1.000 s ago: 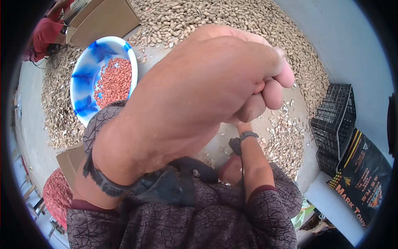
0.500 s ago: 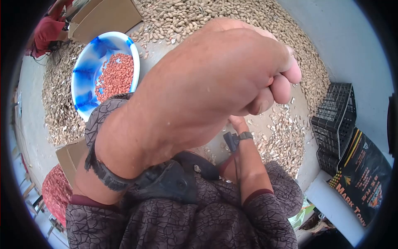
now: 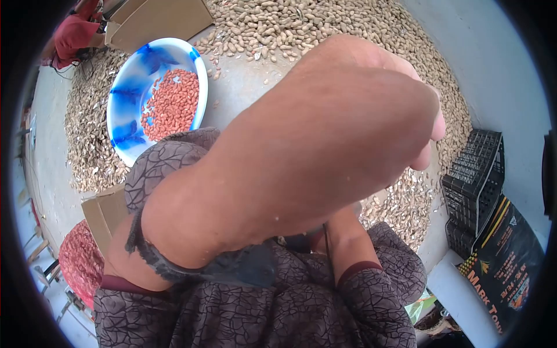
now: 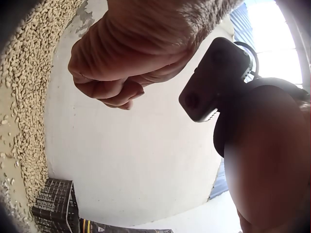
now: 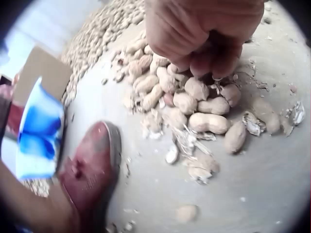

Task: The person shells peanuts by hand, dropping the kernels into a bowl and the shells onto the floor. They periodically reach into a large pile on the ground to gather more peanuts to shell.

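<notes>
My left hand (image 3: 360, 116) is raised close to the head camera, its fingers curled into a fist. In the left wrist view the same fist (image 4: 131, 53) shows against a pale wall; the peanut kernel seen between its fingers earlier is hidden now. Down at the floor, my right hand (image 5: 199, 34) reaches over a small heap of unshelled peanuts (image 5: 184, 104), fingers bent downward and fingertips right at the nuts. I cannot tell whether they pinch one. In the head view my left arm covers the right hand, leaving the right forearm (image 3: 351, 240) showing.
A blue-and-white basin (image 3: 125, 98) holds reddish kernels (image 3: 174, 101). Unshelled peanuts (image 3: 290, 26) spread along the back wall. Empty shells (image 3: 400, 203) lie on the floor. Black crates (image 3: 473, 180) stand right, a cardboard box (image 3: 162, 26) back left. A maroon shoe (image 5: 92, 160) is near the heap.
My left fist has shifted right and turned, taking the kernel between its fingers out of sight. The right hand and its wristband have passed behind the left arm. The view has shifted slightly.
</notes>
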`<state>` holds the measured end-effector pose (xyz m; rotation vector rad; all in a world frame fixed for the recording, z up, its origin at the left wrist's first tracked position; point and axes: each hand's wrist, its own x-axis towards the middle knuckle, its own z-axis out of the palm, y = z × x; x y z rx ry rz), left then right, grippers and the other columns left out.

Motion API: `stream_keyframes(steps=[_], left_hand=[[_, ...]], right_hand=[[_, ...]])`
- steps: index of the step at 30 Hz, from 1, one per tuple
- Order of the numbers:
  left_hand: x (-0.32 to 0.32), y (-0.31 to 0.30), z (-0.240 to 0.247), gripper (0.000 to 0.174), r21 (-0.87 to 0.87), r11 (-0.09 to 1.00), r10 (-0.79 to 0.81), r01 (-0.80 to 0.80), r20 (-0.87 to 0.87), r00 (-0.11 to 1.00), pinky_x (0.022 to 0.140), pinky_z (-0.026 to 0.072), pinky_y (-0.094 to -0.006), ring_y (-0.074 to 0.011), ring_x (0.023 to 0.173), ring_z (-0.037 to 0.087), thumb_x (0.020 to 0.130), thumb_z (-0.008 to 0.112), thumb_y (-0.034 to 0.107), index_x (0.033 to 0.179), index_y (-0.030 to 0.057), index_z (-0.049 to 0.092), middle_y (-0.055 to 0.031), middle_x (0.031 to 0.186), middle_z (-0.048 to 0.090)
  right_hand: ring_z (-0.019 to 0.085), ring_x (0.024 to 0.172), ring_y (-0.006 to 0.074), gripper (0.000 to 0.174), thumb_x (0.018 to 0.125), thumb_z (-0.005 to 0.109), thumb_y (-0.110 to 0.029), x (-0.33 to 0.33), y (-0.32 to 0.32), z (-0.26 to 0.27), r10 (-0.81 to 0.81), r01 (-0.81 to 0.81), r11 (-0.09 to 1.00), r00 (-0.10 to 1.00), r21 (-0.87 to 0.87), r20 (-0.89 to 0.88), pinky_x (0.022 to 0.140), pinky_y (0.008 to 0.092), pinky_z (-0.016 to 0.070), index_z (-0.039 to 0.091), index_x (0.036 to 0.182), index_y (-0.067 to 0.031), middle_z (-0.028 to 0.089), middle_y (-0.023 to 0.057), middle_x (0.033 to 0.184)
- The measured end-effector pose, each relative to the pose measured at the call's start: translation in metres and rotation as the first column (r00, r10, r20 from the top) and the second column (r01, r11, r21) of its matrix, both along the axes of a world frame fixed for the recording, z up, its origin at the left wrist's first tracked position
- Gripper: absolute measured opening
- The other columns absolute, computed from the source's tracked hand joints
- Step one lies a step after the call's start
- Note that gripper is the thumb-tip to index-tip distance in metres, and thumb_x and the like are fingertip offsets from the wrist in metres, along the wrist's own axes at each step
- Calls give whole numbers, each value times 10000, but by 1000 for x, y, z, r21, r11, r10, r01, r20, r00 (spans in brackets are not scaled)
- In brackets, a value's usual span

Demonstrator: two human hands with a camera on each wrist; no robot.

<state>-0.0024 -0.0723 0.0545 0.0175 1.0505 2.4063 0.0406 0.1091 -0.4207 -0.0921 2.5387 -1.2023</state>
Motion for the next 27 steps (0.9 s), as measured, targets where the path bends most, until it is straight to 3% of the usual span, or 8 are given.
stream_keyframes(steps=[3, 6, 10, 14, 16, 19, 23, 27], left_hand=[[-1, 2, 0, 246, -235, 971, 35, -41, -27, 999, 389, 260, -175, -47, 425, 338, 832, 457, 146, 827, -79, 557, -55, 599, 520], [0, 1, -3, 249, -192, 980, 34, -47, -71, 997, 396, 269, -178, -49, 425, 343, 833, 457, 146, 838, -82, 558, -54, 608, 523], [-2, -3, -15, 249, -243, 963, 35, -121, -331, 943, 396, 271, -180, -48, 428, 345, 832, 466, 151, 845, -80, 560, -51, 617, 524], [2, -10, -16, 70, -211, 977, -43, -15, -265, 963, 487, 422, -207, -97, 526, 489, 704, 500, -13, 743, -15, 558, -35, 650, 539], [4, -8, -15, 80, -216, 976, -31, -30, -272, 962, 474, 398, -201, -89, 514, 468, 723, 496, 12, 757, -23, 560, -37, 649, 538], [4, -3, -15, 115, -223, 974, -17, -49, -284, 959, 454, 362, -192, -76, 496, 437, 751, 492, 51, 778, -35, 563, -40, 647, 536], [3, 1, -15, 174, -237, 968, 6, -80, -297, 955, 428, 315, -181, -59, 472, 396, 789, 485, 101, 806, -52, 566, -43, 644, 534], [0, 3, -14, 239, -250, 962, 28, -111, -311, 950, 402, 267, -169, -42, 449, 354, 827, 479, 152, 835, -68, 570, -46, 641, 532]], right_hand=[[562, 922, 302, 314, 621, 560, -108, 3, 11, -3, -4, 9, 993, 999, -114, 40, 798, 381, 431, 582, 925, -31, 595, 199, 927], [628, 643, 226, 187, 709, 525, -47, -15, 14, 113, -279, 559, 812, 623, -167, 731, 493, 297, 507, 530, 892, -7, 609, 158, 777], [594, 533, 178, 216, 707, 461, 34, -11, 25, 143, -183, 664, 654, 605, -364, 775, 433, 250, 501, 510, 915, 0, 598, 131, 746], [569, 497, 164, 143, 713, 497, 16, -4, 20, 135, -192, 693, 598, 613, -404, 767, 414, 233, 480, 546, 845, -8, 601, 105, 699], [561, 507, 146, 42, 710, 556, -29, -2, 14, 124, -166, 458, 853, 695, -252, 700, 407, 229, 451, 584, 740, -39, 602, 86, 659], [564, 553, 146, 93, 676, 647, -138, 2, 2, 134, -140, 130, 990, 813, 58, 565, 487, 274, 466, 609, 692, -55, 600, 69, 631], [614, 735, 234, 248, 632, 666, -254, 21, -8, 108, -94, 11, 930, 974, 368, 208, 702, 332, 470, 629, 737, -33, 620, 110, 674], [621, 688, 258, 235, 652, 634, -240, 21, -14, 105, -68, 27, 891, 995, 454, 75, 696, 331, 473, 629, 762, -32, 626, 128, 695]])
